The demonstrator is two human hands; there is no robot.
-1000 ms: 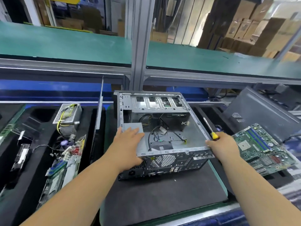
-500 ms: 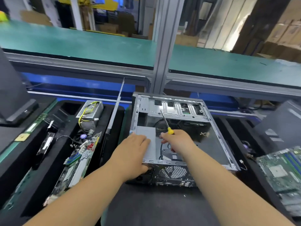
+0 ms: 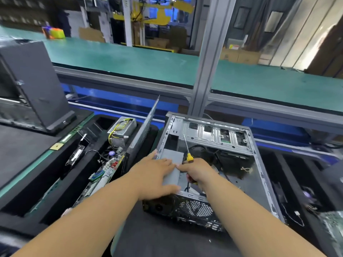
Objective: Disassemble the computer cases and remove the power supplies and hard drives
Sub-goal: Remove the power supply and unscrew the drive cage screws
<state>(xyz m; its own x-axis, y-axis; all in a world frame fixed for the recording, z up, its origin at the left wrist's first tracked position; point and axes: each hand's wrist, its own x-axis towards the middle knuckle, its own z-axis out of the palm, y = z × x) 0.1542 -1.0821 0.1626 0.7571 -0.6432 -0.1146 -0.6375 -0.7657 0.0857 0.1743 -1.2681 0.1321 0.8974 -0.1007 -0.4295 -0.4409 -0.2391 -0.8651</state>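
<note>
My right hand [image 3: 199,173], gripping the screwdriver [image 3: 187,152], has crossed from the case [image 3: 263,175] edge to join my flat left hand [image 3: 157,176] on the supply [image 3: 171,165], so extraction looks imminent.

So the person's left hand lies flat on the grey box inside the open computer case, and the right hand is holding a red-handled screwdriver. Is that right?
Not quite. The screwdriver in the right hand has a yellow handle, not a red one, as the head view shows. The rest stands: the left hand lies flat on the grey box inside the open computer case.
</note>
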